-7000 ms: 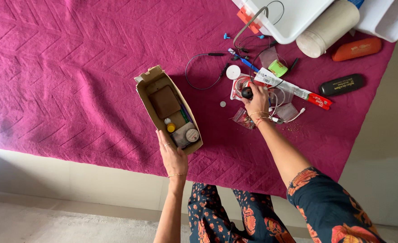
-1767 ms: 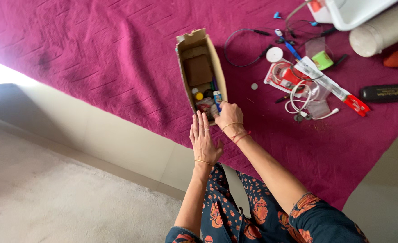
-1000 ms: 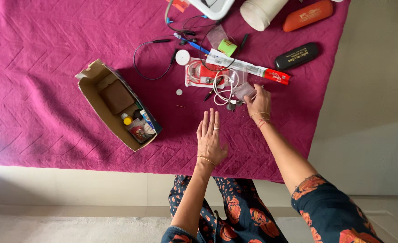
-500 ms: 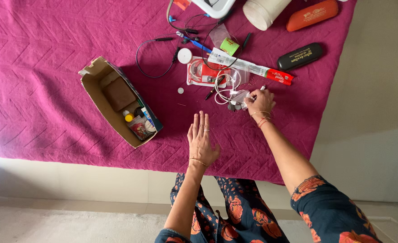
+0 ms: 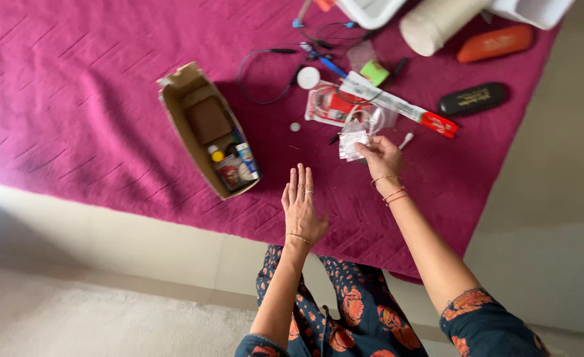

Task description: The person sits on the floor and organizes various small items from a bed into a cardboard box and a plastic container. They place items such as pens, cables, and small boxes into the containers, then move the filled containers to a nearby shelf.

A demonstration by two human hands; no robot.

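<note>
Half a second back the right hand [image 5: 382,157] was down among the cables; now it has lifted a small clear bag [image 5: 352,142] off the pink bedspread [image 5: 93,86], so that piece is picked out of the clutter. Its fingers are pinched shut on the bag's edge, at three o'clock from the box [image 5: 207,129]. The left hand [image 5: 302,208] hovers flat, fingers spread, holding nothing.
</note>
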